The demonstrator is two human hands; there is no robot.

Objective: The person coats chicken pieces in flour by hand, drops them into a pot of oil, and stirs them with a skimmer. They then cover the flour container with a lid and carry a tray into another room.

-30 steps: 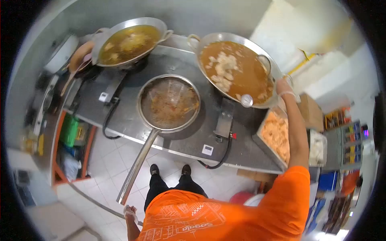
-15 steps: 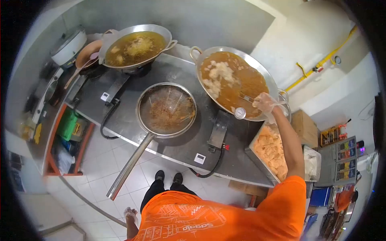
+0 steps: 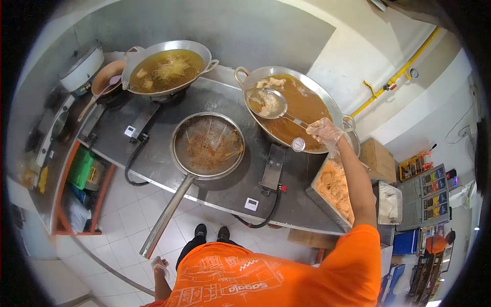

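Note:
My right hand (image 3: pixel 325 132), in a clear glove, is closed around the handle of a mesh skimmer (image 3: pixel 268 104). The skimmer's round head lies in the right wok (image 3: pixel 330 102), with pale fried pieces in it, over brown oil. More pale pieces float behind it. A dial thermometer (image 3: pixel 298 144) sits at the wok's front edge. My left hand (image 3: pixel 160 264), also gloved, hangs low beside the end of a large strainer's handle; its fingers are partly spread and nothing shows in them. The large strainer (image 3: pixel 208 146) rests on the counter, holding brown crumbs.
The left wok (image 3: pixel 168 70) holds yellowish oil and frying pieces. A metal tray of orange-coated pieces (image 3: pixel 335 189) stands under my right forearm. There are a cardboard box (image 3: pixel 378 160), a timer (image 3: pixel 251 203), a brown pan (image 3: pixel 108 77) and a yellow pipe (image 3: pixel 409 64).
The skimmer's head has risen into view at the wok's left side with pieces in it. My right hand has shifted slightly left. My left hand has moved slightly up and left.

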